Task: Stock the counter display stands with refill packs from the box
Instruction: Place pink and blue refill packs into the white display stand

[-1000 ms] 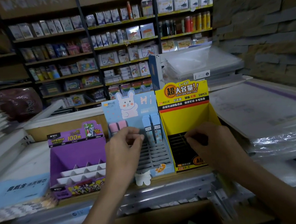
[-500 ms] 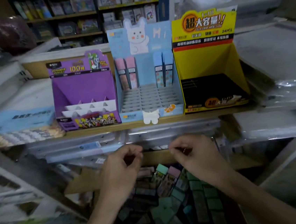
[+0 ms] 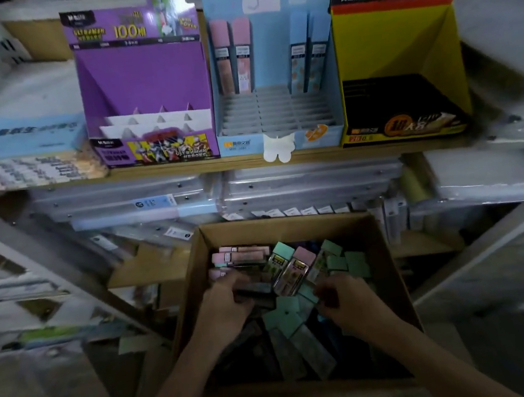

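Our left hand (image 3: pixel 229 302) and right hand (image 3: pixel 346 301) dig among loose refill packs (image 3: pixel 289 271) in the box (image 3: pixel 289 229) below the desk (image 3: pixel 186 166). Whether either grip holds one, we cannot tell. Jumbled colours and dim light could, we judge, land a pack in the wrong stand (image 3: pixel 277 112).

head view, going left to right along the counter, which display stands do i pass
purple display stand → light blue rabbit stand, holding two pink and two blue packs → yellow stand
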The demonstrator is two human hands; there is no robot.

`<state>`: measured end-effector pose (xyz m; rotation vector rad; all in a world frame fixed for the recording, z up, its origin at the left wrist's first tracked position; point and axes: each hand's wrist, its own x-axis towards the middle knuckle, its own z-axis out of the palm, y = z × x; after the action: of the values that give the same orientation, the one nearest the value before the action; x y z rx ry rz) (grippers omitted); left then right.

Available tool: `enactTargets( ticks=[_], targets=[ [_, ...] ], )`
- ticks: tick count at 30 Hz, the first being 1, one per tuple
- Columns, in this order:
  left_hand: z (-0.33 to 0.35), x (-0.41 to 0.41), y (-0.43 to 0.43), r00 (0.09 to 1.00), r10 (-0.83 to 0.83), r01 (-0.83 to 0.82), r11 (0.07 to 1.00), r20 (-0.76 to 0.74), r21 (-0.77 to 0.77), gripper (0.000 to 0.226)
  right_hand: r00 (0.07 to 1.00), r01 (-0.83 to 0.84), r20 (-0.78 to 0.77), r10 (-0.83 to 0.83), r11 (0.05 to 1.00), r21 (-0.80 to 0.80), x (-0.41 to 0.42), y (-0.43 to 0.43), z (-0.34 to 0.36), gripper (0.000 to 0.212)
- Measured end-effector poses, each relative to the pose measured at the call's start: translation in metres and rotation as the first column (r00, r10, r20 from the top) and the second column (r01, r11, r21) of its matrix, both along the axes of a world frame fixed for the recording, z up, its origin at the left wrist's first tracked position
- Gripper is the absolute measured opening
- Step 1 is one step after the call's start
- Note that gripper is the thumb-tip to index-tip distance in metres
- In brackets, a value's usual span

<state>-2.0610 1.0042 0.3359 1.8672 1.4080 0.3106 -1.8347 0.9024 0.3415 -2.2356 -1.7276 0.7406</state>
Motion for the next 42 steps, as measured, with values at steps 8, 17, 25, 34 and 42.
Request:
enactTargets(
  ticks=[8,17,25,34,42],
  targets=[
    [-0.013,-0.005,-0.003,0.998,-0.045,0.043,0.997,-0.045,-0.060,0.046,1.000,-0.023,-0.016,0.023,0.999,-0.023,0.001,-0.005,-0.018,0.032],
    [-0.023,-0.030,-0.018,0.991,-0.057,0.033,0.981,-0.122,-0.190,0.085,0.966,-0.174,-0.175,0.193,0.978,0.118,-0.044,0.039,-0.029,0.046],
    [-0.033,-0.031,-0.019,0.927,-0.064,0.001,0.986,-0.369,-0.168,0.061,0.973,-0.187,-0.102,0.207,0.967,0.175,-0.066,0.069,-0.040,0.043],
    [-0.034,-0.030,-0.013,0.971,0.029,-0.072,0.982,-0.237,-0.173,0.048,0.973,-0.094,-0.205,0.105,0.994,0.063,-0.068,0.077,-0.042,0.035],
    [-0.039,-0.032,-0.014,0.949,-0.066,-0.012,0.969,-0.309,-0.247,0.044,0.961,-0.069,-0.263,0.089,0.994,0.084,-0.064,0.067,-0.029,0.011]
  ],
)
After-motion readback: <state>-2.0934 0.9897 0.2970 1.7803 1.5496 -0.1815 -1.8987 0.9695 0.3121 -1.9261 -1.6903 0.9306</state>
